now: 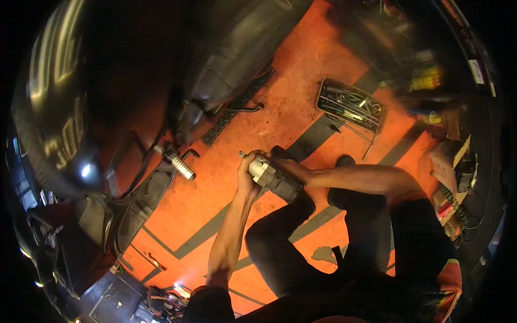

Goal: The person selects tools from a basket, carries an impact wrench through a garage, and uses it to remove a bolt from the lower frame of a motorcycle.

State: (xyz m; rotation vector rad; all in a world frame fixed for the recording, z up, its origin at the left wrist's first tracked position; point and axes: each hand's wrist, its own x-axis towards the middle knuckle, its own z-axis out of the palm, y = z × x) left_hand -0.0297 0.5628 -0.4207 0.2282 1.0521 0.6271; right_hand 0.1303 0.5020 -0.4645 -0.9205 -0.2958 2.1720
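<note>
I hold an impact wrench (pixel 276 182), with a pale metal nose and a dark body, in front of my bent knees. My left hand (pixel 246 175) is closed around its nose end, close to the short metal tip. My right hand (pixel 292 168) grips it from the other side, its fingers partly hidden behind the tool. A dark vehicle (pixel 231 64), which looks like a motorcycle, stands at the left and beyond my hands. From its side juts a ribbed metal peg (pixel 182 166), a short way left of my left hand.
A rectangular tray (pixel 322 96) of wrenches and other hand tools lies on the orange floor (pixel 296 64), far right. Beside it is a bent metal bar (pixel 355 132). Yellow containers (pixel 425 78) and a cardboard box (pixel 444 164) line the right side. More tools (pixel 161 301) lie at the lower left.
</note>
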